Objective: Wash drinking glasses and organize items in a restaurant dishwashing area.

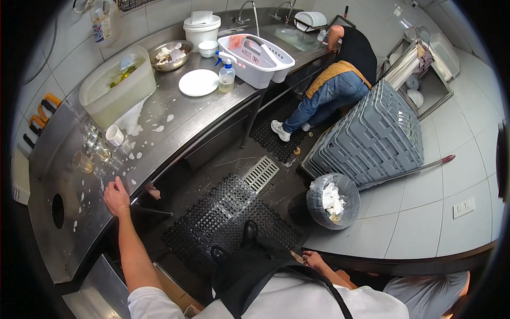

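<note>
My left hand [116,197] is at the front edge of the stainless steel counter [159,131], fingers partly spread with no object visible in them. Just beyond it are a clear glass tumbler [83,162], more glassware [99,149] and a white cup [114,135] tipped towards me. Low on the right, beside my black apron [247,275], is my right hand [313,259] with its fingers bent. A tan piece [296,256] shows at its fingertips; whether the hand grips it is unclear. Foam and water spots lie around the glasses.
A cloudy plastic tub [119,89] of liquid, white plates [198,83], a spray bottle [226,77] and a white caddy [255,65] line the counter. A co-worker [338,75] bends at the sink. Grey racks [366,131] and a lined bin [334,201] stand right of the rubber mat [223,211].
</note>
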Demonstrator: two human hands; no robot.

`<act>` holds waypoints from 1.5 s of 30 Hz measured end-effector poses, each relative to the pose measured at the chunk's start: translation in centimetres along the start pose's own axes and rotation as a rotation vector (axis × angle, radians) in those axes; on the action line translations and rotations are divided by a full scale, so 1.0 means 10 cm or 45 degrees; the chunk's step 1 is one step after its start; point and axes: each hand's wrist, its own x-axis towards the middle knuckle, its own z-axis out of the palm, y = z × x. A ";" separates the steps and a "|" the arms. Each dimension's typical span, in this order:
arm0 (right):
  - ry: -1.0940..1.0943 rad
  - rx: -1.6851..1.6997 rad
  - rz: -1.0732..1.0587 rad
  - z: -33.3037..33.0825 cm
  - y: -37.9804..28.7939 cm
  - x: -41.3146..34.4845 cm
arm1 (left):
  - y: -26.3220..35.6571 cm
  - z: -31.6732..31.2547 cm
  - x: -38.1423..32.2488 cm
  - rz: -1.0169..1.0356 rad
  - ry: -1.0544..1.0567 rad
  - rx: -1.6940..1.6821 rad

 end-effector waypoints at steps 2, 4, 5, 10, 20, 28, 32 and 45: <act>-0.005 -0.005 0.004 0.01 0.00 0.00 | 0.00 0.00 0.00 -0.001 -0.006 -0.004; 0.029 0.036 0.047 0.03 -0.03 -0.02 | 0.01 -0.02 0.00 -0.009 -0.031 0.005; 0.011 0.023 -0.061 0.04 -0.05 -0.03 | 0.01 -0.03 0.00 -0.012 -0.031 0.003; 0.045 -0.148 0.041 0.12 -0.15 -0.04 | 0.04 -0.05 -0.01 0.004 -0.020 -0.002; 0.082 -0.337 -0.104 0.51 -0.14 0.13 | -0.05 -0.02 0.01 0.027 -0.088 -0.106; 0.205 -0.498 -0.177 0.96 -0.58 -0.03 | -0.04 -0.09 0.02 0.035 -0.196 0.041; 0.142 -0.523 -0.198 1.14 -0.80 -0.05 | -0.06 -0.07 0.01 0.047 -0.200 0.034; 0.165 -0.508 -0.334 0.76 -1.81 0.48 | -0.02 -0.07 0.01 0.058 -0.175 0.073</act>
